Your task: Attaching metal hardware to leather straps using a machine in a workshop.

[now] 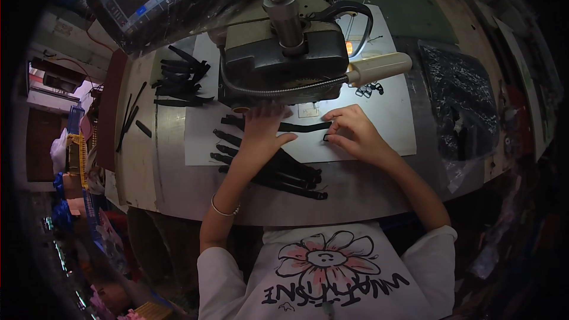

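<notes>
A narrow black fabric strap (305, 128) runs left to right across the white sheet beneath the sewing machine head (287, 62). My left hand (262, 136) lies over its left part, fingers stretched toward the machine and thumb apart; its fingertips are partly hidden under the machine. At the strap's right end, my right hand (357, 134) pinches it between thumb and fingers. A small black ring (326, 137) shows at these fingertips; whether it is gripped too is unclear. Several more black straps (290, 173) fan out under my left wrist toward the table's front edge.
Another pile of black straps (181, 77) lies at left, with thin black strips (130, 120) beyond it. Small black rings (368, 90) sit right of the machine, below a cream lamp (379, 70). A clear plastic bag (462, 101) lies far right. A screen (154, 3) hangs upper left.
</notes>
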Available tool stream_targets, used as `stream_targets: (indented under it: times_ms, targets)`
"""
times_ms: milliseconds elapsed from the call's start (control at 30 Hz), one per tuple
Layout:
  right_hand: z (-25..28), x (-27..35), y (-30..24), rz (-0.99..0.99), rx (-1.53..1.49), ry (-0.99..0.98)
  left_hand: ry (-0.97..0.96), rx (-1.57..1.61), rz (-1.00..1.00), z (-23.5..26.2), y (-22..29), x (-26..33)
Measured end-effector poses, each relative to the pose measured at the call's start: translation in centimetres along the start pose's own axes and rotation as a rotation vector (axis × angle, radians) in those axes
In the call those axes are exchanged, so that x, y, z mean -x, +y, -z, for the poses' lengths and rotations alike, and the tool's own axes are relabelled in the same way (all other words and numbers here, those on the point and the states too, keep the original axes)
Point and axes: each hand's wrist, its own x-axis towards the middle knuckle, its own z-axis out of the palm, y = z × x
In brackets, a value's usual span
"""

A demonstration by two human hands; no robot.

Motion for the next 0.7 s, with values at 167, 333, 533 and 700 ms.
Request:
stream_targets:
  times_ms: [167, 333, 533, 700]
  targets:
    - [-2.5, -1.9, -0.5, 0.15, 0.186, -0.108, -0.083, 0.222, 0.087, 1.1, -2.6, 0.0]
    - [-2.9, -1.7, -0.8, 0.121, 0.164, -0.155, -0.211, 0.717, 0.269, 1.5, -2.4, -0.2]
    - [-2.6, -1.4, -1.6, 0.005, -0.077, -0.134, -0.215, 0.868, 0.183, 1.0, -0.6, -0.8]
    - [-0.6, -1.0, -1.7, -0.199, -0.121, -0.156, -0.185, 0.7, 0.072, 0.4, -0.8, -0.9]
